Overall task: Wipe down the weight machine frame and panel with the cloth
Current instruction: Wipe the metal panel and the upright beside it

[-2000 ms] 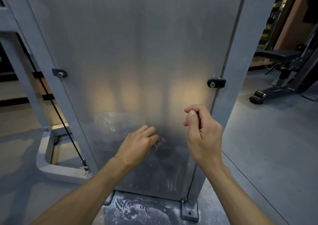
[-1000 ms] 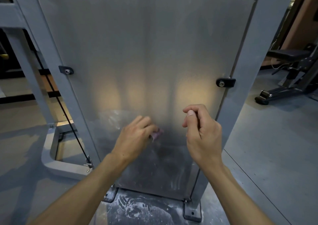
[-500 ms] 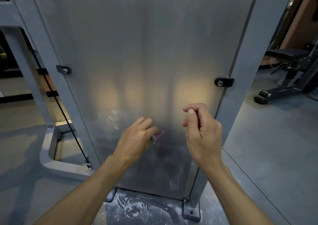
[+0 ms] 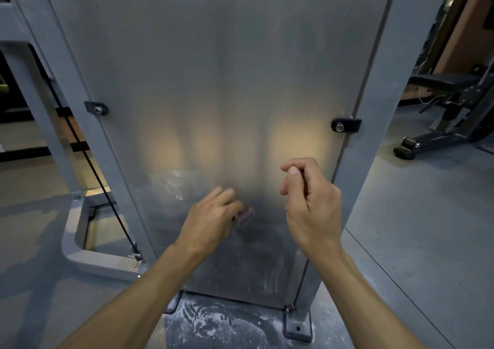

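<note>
A tall brushed-metal panel fills the middle of the view, bolted between two grey frame uprights. My left hand presses a small pink cloth against the lower part of the panel; most of the cloth is hidden under the fingers. My right hand hovers just right of it, in front of the panel, fingers curled with the thumb against the forefinger and nothing visible in it. White smears mark the panel's lower section.
A black cable runs down along the left upright to the grey base frame. White powder covers the floor at the panel's foot. A black bench stands at the right, over grey floor.
My left hand with the cloth has shifted slightly back and forth on the lower panel. My right hand has stayed curled in about the same place.
</note>
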Demonstrator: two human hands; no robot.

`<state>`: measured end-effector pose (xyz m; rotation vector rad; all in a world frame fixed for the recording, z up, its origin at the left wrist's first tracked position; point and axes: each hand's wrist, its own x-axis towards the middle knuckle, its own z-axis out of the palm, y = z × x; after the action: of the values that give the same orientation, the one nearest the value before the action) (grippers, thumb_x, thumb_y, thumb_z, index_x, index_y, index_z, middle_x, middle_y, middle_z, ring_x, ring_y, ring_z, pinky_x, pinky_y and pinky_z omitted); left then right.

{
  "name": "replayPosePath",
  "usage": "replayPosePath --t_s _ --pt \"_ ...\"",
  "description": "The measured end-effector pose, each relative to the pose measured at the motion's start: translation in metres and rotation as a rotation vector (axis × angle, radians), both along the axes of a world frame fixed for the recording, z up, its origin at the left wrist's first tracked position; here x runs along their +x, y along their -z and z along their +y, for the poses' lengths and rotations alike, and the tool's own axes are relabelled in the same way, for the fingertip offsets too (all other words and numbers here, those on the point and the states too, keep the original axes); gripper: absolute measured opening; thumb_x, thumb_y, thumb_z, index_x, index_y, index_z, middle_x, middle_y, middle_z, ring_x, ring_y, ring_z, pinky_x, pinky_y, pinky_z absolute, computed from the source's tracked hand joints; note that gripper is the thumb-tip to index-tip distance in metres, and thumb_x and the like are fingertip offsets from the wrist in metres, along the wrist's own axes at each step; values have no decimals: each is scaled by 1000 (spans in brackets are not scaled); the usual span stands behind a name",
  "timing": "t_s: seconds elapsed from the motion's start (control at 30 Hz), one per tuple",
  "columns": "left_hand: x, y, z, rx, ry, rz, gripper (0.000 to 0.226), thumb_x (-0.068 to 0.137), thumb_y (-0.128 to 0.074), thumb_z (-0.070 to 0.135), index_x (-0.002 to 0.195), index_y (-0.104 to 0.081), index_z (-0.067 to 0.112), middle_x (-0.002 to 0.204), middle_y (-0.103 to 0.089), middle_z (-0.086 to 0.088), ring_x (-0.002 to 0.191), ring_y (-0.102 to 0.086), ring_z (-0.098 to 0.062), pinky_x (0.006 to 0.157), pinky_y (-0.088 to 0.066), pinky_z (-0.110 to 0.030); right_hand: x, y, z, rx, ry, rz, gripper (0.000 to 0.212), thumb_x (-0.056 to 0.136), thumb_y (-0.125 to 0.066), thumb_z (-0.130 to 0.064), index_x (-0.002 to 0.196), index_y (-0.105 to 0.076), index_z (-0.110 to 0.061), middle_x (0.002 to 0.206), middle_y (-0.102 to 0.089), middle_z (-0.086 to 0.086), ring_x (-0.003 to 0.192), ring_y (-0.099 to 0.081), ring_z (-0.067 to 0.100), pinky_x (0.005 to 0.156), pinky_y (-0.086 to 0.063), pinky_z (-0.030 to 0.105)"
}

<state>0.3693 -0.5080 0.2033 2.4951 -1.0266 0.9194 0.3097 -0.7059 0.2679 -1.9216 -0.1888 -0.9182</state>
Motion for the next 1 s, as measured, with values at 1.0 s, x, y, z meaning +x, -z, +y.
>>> replayPosePath --t_s 1.0 --pt "8 -61 22 -244 -157 -228 18 96 -74 25 83 -75 14 76 -58 -5 66 -52 -26 56 -43 -40 -1 2 7 -52 -33 19 19 103 -44 -23 100 -62 -22 65 -61 -2 51 -54 18 51 -46 42"
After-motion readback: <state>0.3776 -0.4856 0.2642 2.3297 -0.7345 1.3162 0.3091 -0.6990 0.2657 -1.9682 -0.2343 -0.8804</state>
